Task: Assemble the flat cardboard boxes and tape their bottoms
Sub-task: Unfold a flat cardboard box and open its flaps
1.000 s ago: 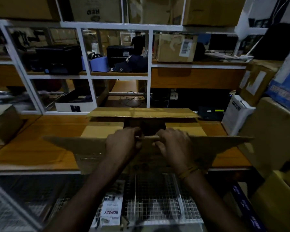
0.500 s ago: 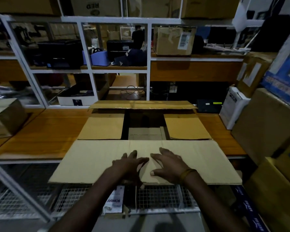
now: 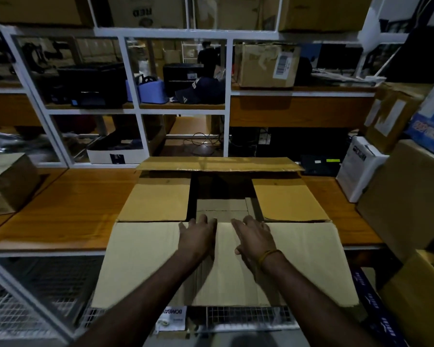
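We count 1 big brown cardboard box (image 3: 221, 194) on the orange-brown wooden counter (image 3: 68, 211), open side up, 4 flaps spread: far flap (image 3: 218, 164), left flap (image 3: 156, 199), right flap (image 3: 288, 199), and the wide near flap (image 3: 140, 261) folded out toward us, overhanging the counter edge. 2 hands on that near flap, both flat, fingers spread wide, gripping nothing: left hand (image 3: 198, 236) and right hand (image 3: 253, 237) side by side near the fold line, fingertips just reaching the box opening. Yellow band (image 3: 268, 255) on the right wrist.

Inside the box: dark; only pale bottom flaps w/ a seam visible, whether taped we can't tell.

Other boxes: 1 brown carton (image 3: 8, 184) at left on the counter, cut off by the frame; 1 labelled brown carton (image 3: 268, 65) on the white-framed shelf (image 3: 226, 96) behind; a stack of approx. 3–4 cartons at right (image 3: 406, 196), partly cut off; 1 white box (image 3: 358, 166) beside them. More cartons on the top shelf, cropped.

Shelf contents: 1 dark cap (image 3: 198, 90), 1 light-blue plastic tub (image 3: 150, 91), black machines, too dim to ID. A white tray-box (image 3: 115, 154) on the lower shelf holds dark items, unclear.

Below the counter: wire mesh (image 3: 248, 314), a small printed white pack (image 3: 172, 319), lettering upside down, partly hidden by forearms.
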Motion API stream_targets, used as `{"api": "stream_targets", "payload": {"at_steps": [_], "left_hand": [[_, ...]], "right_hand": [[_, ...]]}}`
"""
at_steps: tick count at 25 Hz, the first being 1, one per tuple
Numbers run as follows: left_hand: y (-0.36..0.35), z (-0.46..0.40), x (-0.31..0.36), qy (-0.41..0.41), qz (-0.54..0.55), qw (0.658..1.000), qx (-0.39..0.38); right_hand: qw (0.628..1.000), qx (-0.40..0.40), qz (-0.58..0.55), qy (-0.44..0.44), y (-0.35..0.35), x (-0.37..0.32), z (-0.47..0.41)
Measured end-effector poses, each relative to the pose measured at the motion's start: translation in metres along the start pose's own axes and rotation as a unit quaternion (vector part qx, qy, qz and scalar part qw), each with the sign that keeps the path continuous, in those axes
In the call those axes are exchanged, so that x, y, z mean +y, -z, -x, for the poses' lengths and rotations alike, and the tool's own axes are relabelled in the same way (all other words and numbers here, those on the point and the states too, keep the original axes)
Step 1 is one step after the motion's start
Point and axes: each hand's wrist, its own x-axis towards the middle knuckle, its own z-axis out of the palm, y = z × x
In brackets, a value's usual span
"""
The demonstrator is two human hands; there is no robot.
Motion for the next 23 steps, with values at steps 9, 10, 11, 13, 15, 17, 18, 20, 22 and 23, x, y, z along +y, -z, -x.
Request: {"api": "stream_targets", "payload": {"at_steps": [9, 10, 11, 13, 15, 17, 18, 20, 22, 23], "left_hand": [[-0.005, -0.041, -0.022, -0.057, 0.034, 0.992, 0.111], [-0.008, -0.045, -0.025, -0.067, 0.043, 0.991, 0.109], [-0.011, -0.048, -0.029, -0.077, 0.051, 0.990, 0.108], [-0.015, -0.053, -0.035, -0.094, 0.063, 0.988, 0.106], [-0.018, -0.060, -0.040, -0.118, 0.062, 0.985, 0.106], [-0.019, -0.067, -0.046, -0.145, 0.087, 0.981, 0.090], [-0.019, -0.071, -0.050, -0.153, 0.113, 0.979, 0.076], [-0.020, -0.081, -0.060, -0.171, 0.171, 0.968, 0.063], [-0.026, -0.092, -0.067, -0.185, 0.223, 0.954, 0.073], [-0.029, -0.097, -0.069, -0.181, 0.249, 0.949, 0.075]], "right_hand": [[0.994, 0.106, -0.035, -0.006, -0.008, -0.002, -0.031], [0.993, 0.113, -0.033, -0.010, -0.010, -0.001, -0.034], [0.993, 0.115, -0.033, -0.013, -0.011, 0.001, -0.036], [0.994, 0.105, -0.027, -0.013, -0.013, 0.005, -0.041], [0.997, 0.067, -0.033, -0.015, -0.011, 0.009, -0.049], [0.997, 0.016, -0.072, -0.011, -0.006, 0.010, -0.060], [0.995, -0.007, -0.099, -0.009, -0.004, 0.010, -0.065], [0.990, -0.022, -0.138, -0.004, -0.005, 0.006, -0.076], [0.986, -0.009, -0.167, -0.005, -0.008, 0.002, -0.086], [0.984, -0.001, -0.179, -0.010, -0.009, -0.001, -0.091]]}}
